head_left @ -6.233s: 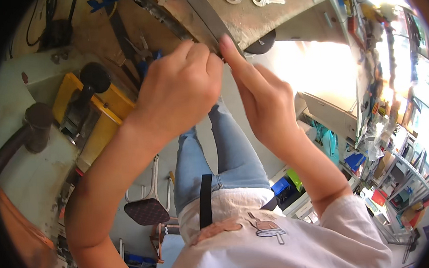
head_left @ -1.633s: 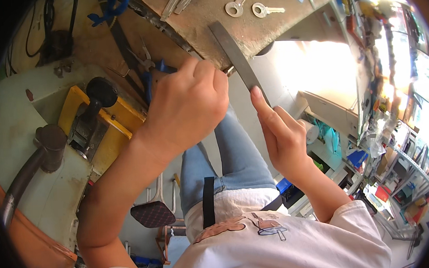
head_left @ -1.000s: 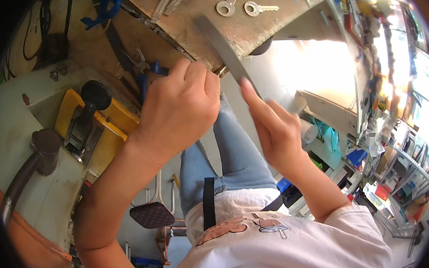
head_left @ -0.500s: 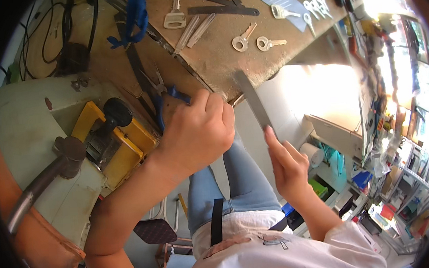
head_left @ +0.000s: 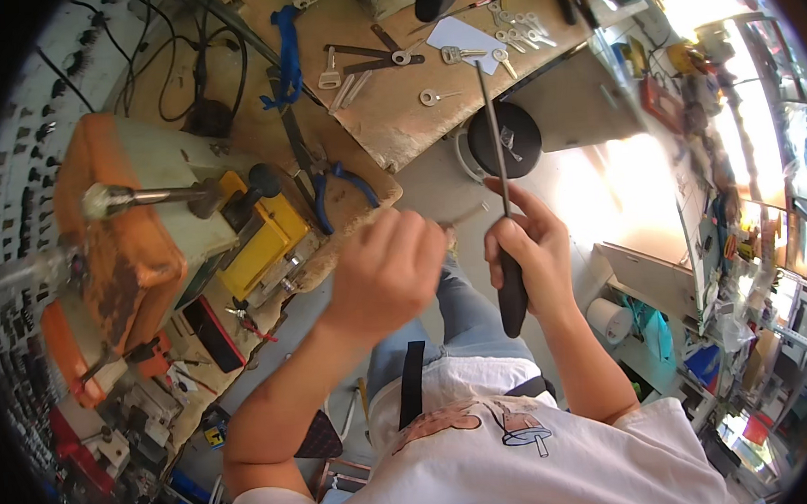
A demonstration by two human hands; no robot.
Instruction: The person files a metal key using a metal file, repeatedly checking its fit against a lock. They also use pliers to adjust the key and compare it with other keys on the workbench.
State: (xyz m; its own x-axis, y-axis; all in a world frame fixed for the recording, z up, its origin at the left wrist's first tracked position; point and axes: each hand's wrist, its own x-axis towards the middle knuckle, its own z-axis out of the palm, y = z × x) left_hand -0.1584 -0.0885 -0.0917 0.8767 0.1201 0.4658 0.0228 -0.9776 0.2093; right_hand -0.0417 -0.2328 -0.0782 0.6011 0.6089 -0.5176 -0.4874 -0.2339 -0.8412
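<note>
My right hand [head_left: 532, 244] is closed around a file [head_left: 495, 145], near its dark handle [head_left: 513, 303]. The file's slim metal blade points up and away, its narrow edge showing. To its left my left hand [head_left: 391, 269] is a fist, knuckles up. A thin key-like metal blade [head_left: 468, 215] juts out past its fingers toward the file, apart from it; the rest is hidden in the fist. Beyond my left hand, blue-handled pliers [head_left: 349, 186] lie on the wooden bench [head_left: 396, 128]. A round-headed key [head_left: 429, 96] lies farther back on it.
A key machine with a yellow part [head_left: 260, 247] and a lever [head_left: 146, 196] stands at left. More keys [head_left: 521, 34], a pale card [head_left: 478, 39] and dark metal strips [head_left: 368, 55] lie on the bench. A round black stool [head_left: 505, 141] stands beyond the file. Crowded shelves [head_left: 777, 321] line the right.
My view has drawn back, showing more bench and machine. The file has turned from its flat face to its narrow edge, and its handle now shows. The blade at my left fist has come into sight.
</note>
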